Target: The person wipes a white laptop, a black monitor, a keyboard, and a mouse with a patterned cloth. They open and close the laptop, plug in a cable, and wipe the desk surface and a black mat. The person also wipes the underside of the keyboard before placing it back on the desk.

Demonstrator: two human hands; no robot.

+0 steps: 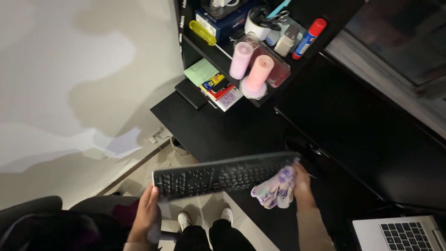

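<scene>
Spreading across the right half of the view, the black desk carries a shelf unit with two pink candles, a glue stick, a yellow-handled screwdriver and a stack of small booklets; a laptop shows at the lower right corner. A pale wall fills the left side, with the arm of a dark chair below it.

Lifted clear of the desk edge and held roughly level over the person's feet is the black keyboard. The left hand grips its left end, fingers curled up over the edge. The right hand is closed on a patterned cloth, pressed against the keyboard's right end.

Judging from this, the wiping goes best if the left hand keeps a firm hold, so the board does not tip as the cloth pushes on it. Strokes along the rows, with light pressure, would probably lift dust without snagging a key. The keyboard is blurred, so how clean the keys are cannot be told.
</scene>
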